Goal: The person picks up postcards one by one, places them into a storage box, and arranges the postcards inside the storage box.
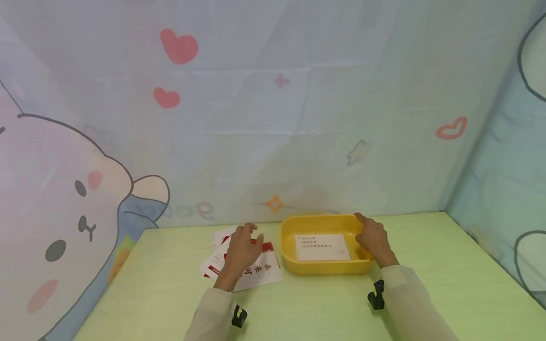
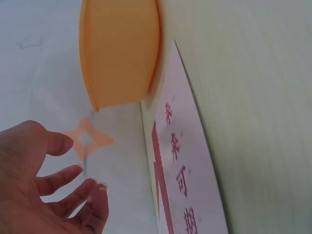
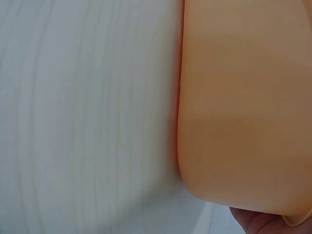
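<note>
Work looks part-done, prob. early on: one white card (image 1: 323,247) w/ lines of print lies flat in the yellow tray (image 1: 324,268), while a loose, overlapping pile of cards (image 1: 266,275), white & red, sits outside it on the table (image 1: 324,308), just L of the tray; exact no. can't be told, as the L hand (image 1: 243,253) hides part. Those loose ones look like what's left. L hand is above the pile, fingers loosely bent, nothing in them; L wrist view shows a gap btwn thumb & fingers. R hand (image 1: 376,242) grips the yellow tray's R end at the far corner, the tray resting on the table nr the back cloth (image 1: 239,180). Can't tell if more cards lie under the one inside.
</note>
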`<move>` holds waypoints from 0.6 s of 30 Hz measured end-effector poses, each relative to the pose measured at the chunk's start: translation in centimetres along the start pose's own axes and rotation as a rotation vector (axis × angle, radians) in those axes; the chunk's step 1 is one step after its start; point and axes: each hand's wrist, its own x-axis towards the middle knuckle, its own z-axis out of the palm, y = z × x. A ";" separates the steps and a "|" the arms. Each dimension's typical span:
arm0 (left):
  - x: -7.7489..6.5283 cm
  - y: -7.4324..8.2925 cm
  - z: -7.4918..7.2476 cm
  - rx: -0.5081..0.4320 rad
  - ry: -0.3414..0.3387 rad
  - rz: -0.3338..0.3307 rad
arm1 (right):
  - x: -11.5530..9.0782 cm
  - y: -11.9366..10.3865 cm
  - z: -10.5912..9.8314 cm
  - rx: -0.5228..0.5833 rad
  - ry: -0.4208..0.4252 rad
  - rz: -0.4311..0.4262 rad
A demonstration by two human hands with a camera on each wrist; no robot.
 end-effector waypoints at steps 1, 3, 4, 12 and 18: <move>-0.1 -0.2 -0.1 0.010 -0.010 0.001 | 0.0 0.0 0.0 0.001 -0.001 0.001; -0.4 -0.6 -0.2 0.042 -0.032 0.006 | 0.1 0.2 -0.1 -0.001 -0.003 0.001; -0.5 -0.8 -0.3 0.060 -0.048 0.009 | 0.1 0.2 -0.1 -0.001 -0.003 0.000; -1.6 -2.0 -0.7 0.148 -0.139 -0.026 | 0.0 0.5 -0.1 0.019 -0.003 -0.011; -2.3 -2.8 -1.3 0.200 -0.165 -0.062 | 0.5 0.6 0.2 0.039 0.002 0.007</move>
